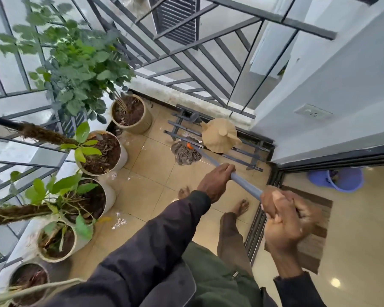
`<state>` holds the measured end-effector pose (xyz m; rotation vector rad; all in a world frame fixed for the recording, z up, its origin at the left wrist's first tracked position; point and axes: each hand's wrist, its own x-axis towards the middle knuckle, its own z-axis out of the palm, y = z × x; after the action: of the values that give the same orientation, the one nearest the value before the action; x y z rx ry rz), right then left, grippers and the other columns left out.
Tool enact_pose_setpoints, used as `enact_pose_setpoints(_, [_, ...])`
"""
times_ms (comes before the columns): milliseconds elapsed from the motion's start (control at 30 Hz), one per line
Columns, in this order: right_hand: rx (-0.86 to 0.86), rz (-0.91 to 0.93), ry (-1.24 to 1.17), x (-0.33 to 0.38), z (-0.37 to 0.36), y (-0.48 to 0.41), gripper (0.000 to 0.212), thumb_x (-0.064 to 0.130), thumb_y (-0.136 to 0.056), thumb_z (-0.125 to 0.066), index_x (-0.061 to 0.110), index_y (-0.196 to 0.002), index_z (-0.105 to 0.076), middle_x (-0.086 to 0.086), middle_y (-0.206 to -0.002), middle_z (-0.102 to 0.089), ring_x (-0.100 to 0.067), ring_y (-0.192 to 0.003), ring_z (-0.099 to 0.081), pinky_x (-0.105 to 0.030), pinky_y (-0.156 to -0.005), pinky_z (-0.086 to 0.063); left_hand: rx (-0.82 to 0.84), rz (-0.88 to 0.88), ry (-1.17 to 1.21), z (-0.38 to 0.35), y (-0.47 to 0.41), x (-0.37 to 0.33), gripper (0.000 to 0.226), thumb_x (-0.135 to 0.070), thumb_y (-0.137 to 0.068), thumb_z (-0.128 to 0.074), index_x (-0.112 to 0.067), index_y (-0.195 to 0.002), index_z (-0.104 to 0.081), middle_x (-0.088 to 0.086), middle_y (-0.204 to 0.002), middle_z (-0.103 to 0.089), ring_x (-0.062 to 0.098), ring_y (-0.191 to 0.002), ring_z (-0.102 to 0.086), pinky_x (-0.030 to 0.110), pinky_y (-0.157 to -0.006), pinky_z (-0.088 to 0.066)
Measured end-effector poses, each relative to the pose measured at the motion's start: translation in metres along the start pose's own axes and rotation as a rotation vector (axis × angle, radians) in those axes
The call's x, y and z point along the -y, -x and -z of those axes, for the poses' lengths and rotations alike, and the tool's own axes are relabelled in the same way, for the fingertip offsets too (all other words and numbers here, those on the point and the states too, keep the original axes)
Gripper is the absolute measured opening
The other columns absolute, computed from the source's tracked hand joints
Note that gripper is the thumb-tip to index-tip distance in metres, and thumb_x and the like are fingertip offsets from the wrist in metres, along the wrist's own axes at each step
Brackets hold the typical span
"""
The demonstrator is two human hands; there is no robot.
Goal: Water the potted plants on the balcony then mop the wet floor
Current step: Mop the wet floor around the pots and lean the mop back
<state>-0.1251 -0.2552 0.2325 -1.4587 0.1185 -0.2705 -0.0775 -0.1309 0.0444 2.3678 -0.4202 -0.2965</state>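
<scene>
A grey-blue mop handle [245, 186] runs from my hands down to a stringy brown mop head [185, 154] resting on the wet beige floor tiles [149, 185]. My left hand [215, 181] grips the handle midway. My right hand [285, 214] is closed around its upper end. Several potted plants stand in a row along the railing at the left: a leafy one in a tan pot [132, 115], then white pots [103, 152] with soil and green shoots. Puddles glisten on the tiles beside the pots.
A tan watering can [220, 135] lies on a dark metal rack [242, 151] by the far wall. The metal railing [175, 52] bounds the balcony. At the right are a sliding-door track [256, 231], a brown mat [315, 235] and a purple bucket [341, 179]. My bare feet stand on the tiles.
</scene>
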Motion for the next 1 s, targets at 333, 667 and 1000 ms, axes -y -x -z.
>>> enact_pose_setpoints(333, [0.211, -0.083, -0.025, 0.001, -0.010, -0.026, 0.047, 0.008, -0.085, -0.055, 0.035, -0.048, -0.053, 0.018, -0.046, -0.037, -0.012, -0.040, -0.029, -0.034, -0.049, -0.028, -0.070, 0.208, 0.003, 0.011, 0.033, 0.007, 0.010, -0.007, -0.101, -0.048, -0.014, -0.107, -0.044, 0.005, -0.098, -0.054, 0.017, -0.071, -0.048, 0.037, -0.062, -0.048])
enact_pose_setpoints(667, [0.380, 0.112, -0.020, 0.060, -0.004, -0.009, 0.041, 0.007, -0.086, -0.056, 0.026, -0.052, -0.044, 0.007, -0.047, -0.034, -0.021, -0.038, -0.031, -0.041, -0.042, -0.026, -0.221, 0.106, 0.065, 0.023, 0.049, -0.032, 0.010, -0.014, -0.103, -0.046, -0.015, -0.112, -0.049, 0.006, -0.108, -0.058, 0.026, -0.087, -0.055, 0.044, -0.069, -0.052])
enact_pose_setpoints(1000, [0.311, -0.006, 0.203, -0.014, -0.038, 0.040, 0.048, 0.008, -0.089, -0.054, 0.007, -0.046, -0.033, -0.008, -0.044, -0.029, -0.025, -0.037, -0.026, -0.042, -0.039, -0.022, 0.031, 0.114, -0.040, 0.038, 0.044, 0.041, 0.027, 0.007, -0.095, -0.047, -0.009, -0.117, -0.050, 0.014, -0.122, -0.057, 0.034, -0.098, -0.057, 0.047, -0.080, -0.054])
